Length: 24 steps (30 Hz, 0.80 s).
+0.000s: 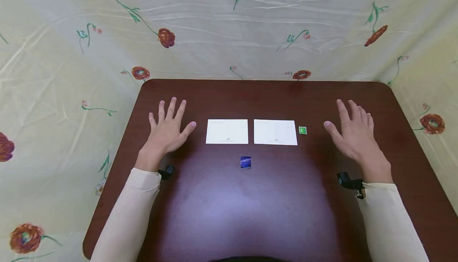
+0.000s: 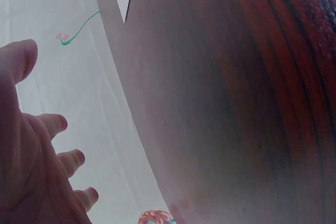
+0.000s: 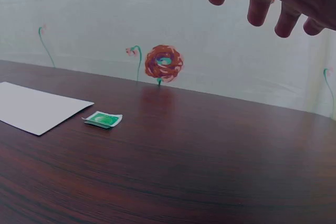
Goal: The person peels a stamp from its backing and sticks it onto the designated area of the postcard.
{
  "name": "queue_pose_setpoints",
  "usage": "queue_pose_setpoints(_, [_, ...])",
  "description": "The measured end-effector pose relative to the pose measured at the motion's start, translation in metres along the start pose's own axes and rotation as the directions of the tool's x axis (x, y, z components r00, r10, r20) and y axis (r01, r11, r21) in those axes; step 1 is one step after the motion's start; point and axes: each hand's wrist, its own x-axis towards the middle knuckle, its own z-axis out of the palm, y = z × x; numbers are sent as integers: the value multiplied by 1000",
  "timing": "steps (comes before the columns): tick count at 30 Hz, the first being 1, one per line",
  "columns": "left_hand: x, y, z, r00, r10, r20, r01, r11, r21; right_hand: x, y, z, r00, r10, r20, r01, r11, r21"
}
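Two white postcards lie side by side on the dark wooden table, a left postcard (image 1: 227,131) and a right postcard (image 1: 275,132), both with faint printed lines. Just right of the second one is a small green stamp (image 1: 302,130), its edges curling up in the right wrist view (image 3: 103,119). A blue stamp (image 1: 245,162) lies nearer to me, below the gap between the cards. My left hand (image 1: 165,134), fingers spread, is left of the cards and holds nothing. To the right of the green stamp, my right hand (image 1: 356,134) hovers with extended fingers, also holding nothing.
The brown table (image 1: 250,214) has rounded corners. A pale curtain-like sheet (image 1: 200,15) printed with red flowers surrounds its back and sides. Each wrist wears a small black camera, one on the left (image 1: 166,172) and one on the right (image 1: 348,181).
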Motion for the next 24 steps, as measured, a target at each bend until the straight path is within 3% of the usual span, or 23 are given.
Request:
queue_pose_setpoints(10, [-2,0,-4,1000,10,8,-10,1000,-12,-6,-9,-5,999,-40,-2,40,999,16])
queue_pose_setpoints(20, [-2,4,-8,999,54,10,-53,998,-20,-13,-29,-21,997,-66,26,65,997,36])
queue_pose_setpoints(24, [-3,6,-11,997,75,3,-75,997,-21,-16,-40,-27,993,-110,34,109,994,27])
